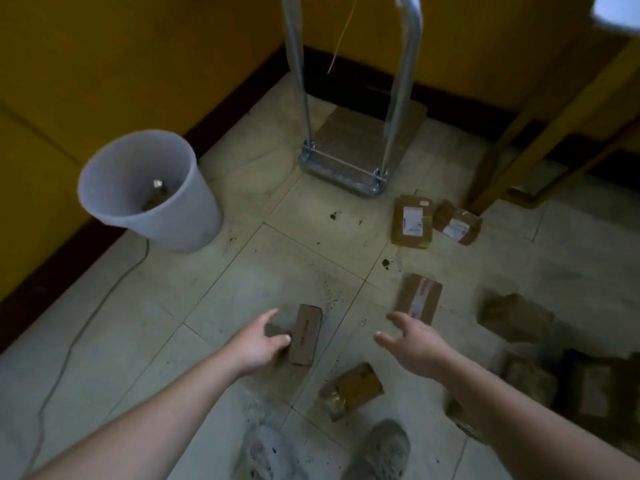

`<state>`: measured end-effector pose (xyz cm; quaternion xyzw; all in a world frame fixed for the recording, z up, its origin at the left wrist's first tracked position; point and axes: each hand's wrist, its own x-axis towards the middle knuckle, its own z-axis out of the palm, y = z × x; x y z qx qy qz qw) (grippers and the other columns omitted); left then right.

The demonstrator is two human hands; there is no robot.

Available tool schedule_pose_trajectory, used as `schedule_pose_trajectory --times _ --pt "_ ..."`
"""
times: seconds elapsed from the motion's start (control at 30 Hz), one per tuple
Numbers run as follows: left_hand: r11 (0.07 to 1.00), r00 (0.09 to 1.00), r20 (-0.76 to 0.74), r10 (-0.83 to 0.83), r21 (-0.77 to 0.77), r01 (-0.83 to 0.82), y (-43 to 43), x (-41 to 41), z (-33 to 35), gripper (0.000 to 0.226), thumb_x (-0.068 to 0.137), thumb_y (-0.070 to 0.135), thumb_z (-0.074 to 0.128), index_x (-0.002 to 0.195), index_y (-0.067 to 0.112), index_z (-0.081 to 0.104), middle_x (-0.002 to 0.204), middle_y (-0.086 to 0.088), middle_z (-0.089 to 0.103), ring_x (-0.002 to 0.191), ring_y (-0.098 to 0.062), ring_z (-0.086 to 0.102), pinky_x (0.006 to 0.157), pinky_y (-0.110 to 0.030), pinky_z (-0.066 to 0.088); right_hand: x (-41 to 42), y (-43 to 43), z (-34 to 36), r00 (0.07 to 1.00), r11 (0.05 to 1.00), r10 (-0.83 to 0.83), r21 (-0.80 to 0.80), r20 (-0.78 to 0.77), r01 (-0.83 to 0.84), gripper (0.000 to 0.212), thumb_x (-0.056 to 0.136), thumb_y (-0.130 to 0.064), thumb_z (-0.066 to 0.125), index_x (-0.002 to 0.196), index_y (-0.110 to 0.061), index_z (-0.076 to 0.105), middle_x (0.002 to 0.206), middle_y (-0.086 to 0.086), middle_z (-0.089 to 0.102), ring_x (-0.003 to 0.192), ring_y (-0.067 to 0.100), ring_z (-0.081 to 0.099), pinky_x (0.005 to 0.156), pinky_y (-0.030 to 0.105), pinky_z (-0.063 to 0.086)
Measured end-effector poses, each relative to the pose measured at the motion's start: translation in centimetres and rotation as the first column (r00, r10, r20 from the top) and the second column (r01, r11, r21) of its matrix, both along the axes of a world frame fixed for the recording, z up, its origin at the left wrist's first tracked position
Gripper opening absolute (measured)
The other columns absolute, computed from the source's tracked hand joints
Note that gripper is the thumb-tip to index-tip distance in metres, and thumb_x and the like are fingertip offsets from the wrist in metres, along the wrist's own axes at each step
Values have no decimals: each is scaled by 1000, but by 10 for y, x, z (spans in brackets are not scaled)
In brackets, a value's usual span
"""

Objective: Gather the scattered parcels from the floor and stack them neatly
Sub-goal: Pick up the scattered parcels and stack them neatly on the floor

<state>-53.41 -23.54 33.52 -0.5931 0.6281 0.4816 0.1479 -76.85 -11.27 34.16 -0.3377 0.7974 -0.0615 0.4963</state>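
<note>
Reaching L hand (263,341), fingers wide, for parcel (306,336) at its 2 o'clock; R hand (412,341) splayed, empty. Prob light, stiff: grip long edges.

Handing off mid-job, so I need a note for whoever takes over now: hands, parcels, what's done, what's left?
Left hand: open, thumb at the edge of the small parcel, no grip yet.
Right hand: open, empty, reaching toward the taped parcel.
More parcels lie scattered on the floor to the right.
Done: no neat stack visible.
Left: gather all, stack neatly.
</note>
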Motion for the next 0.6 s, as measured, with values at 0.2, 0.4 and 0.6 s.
schedule_pose_trajectory --times 0.2,0.4,0.6 --pt "998 998 38 40 51 -41 -22 -3 -178 66 92 35 58 148 29 24 153 -6 29 137 -27 32 107 -36 30 30 -56 -182 996 999 -38 29 84 35 63 95 -47 50 149 -23 28 149 7 38 112 18 51 90 32 44" --pt "984 986 3 166 65 -166 -39 -4 -344 57 97 26 50 148 24 25 151 -7 32 135 -28 35 107 -40 30 76 -80 -368 971 991 -119 84 208 103 60 97 -43 48 149 -21 27 150 7 38 132 28 42 106 40 38" --pt "904 922 -28 387 208 -373 -44 -8 -443 52 100 40 37 146 19 30 147 -9 39 132 -30 40 108 -50 33 103 -89 -465 852 932 -363 150 378 330 54 101 -46 32 151 -29 21 151 2 36 133 27 39 91 35 37"
